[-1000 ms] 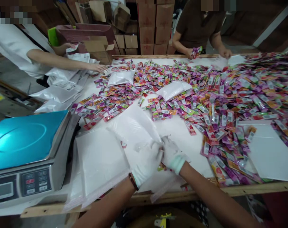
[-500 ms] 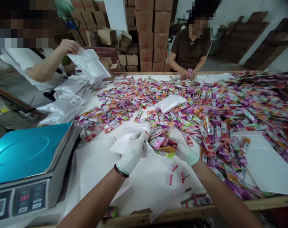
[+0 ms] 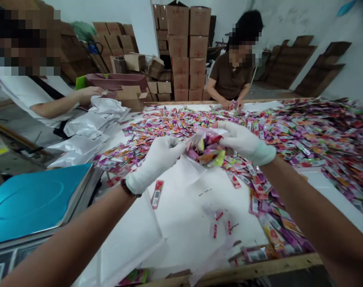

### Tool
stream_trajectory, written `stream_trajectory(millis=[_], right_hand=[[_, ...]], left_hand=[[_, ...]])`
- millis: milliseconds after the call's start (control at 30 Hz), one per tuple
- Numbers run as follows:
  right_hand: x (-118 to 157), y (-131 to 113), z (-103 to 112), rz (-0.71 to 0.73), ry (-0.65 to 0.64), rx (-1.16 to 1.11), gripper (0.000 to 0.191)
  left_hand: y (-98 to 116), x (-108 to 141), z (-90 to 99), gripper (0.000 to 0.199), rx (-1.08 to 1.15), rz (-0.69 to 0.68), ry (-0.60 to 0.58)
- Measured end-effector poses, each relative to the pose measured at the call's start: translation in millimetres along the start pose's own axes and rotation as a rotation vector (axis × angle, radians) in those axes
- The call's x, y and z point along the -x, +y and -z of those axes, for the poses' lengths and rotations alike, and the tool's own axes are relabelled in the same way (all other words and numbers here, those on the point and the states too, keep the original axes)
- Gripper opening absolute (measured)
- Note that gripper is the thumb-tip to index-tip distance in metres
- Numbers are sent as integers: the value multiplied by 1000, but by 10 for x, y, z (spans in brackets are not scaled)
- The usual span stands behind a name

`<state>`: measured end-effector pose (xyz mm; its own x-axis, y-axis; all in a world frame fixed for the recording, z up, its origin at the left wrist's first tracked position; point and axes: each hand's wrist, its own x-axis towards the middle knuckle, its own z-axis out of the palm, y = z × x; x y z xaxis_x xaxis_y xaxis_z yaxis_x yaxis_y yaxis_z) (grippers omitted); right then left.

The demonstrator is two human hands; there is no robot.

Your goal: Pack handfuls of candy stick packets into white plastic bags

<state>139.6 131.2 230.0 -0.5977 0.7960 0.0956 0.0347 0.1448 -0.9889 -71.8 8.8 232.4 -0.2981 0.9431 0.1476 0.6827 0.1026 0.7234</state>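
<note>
My gloved left hand (image 3: 157, 159) is closed, thumb and fingers pinching the edge of a thin whitish plastic bag (image 3: 192, 171). A handful of small colourful sachets (image 3: 210, 149), pink, purple, orange and green, is bunched at the bag's mouth, blurred by motion. My gloved right hand (image 3: 244, 141) is closed against the right side of this bunch; its fingertips are partly hidden. Both hands are above the white tabletop (image 3: 181, 223). One loose red sachet (image 3: 157, 194) lies below my left hand.
Loose sachets (image 3: 307, 131) spread across the table's back and right. A blue-topped scale (image 3: 34, 199) stands at left, beside flat white sheets (image 3: 124, 239). Filled white bags (image 3: 85, 139) are piled near one co-worker's hand (image 3: 90, 93). Another person (image 3: 232, 75) handles sachets across the table.
Both my hands have risen away from me with the bag and sachets. A loose sachet now shows on the tabletop. The left co-worker's hand has lowered to the bag pile.
</note>
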Motion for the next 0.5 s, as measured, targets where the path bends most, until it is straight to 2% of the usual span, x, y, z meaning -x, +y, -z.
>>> stream_trajectory(millis=[67, 133, 200, 267, 333, 400, 467, 500], right_hand=[[-15, -108, 20, -19, -90, 57, 61], [-28, -161, 24, 5, -99, 77, 64], [-32, -189, 24, 33, -123, 69, 65], [-15, -227, 22, 40, -130, 65, 66], [43, -283, 15, 44, -119, 70, 66], [153, -321, -4, 74, -139, 54, 69], [311, -257, -44, 85, -164, 44, 72], [404, -162, -70, 61, -169, 57, 73]], left_hand=[[86, -36, 74, 27, 34, 79, -67], [119, -61, 114, 25, 77, 126, -111], [124, -90, 159, 29, 91, 120, -138], [152, -124, 239, 37, 10, 92, -154], [243, -147, 347, 41, -114, 47, -102], [383, -137, 433, 36, -206, -48, 1], [493, -78, 410, 28, -300, -170, 60], [506, -30, 332, 26, -369, -221, 60]])
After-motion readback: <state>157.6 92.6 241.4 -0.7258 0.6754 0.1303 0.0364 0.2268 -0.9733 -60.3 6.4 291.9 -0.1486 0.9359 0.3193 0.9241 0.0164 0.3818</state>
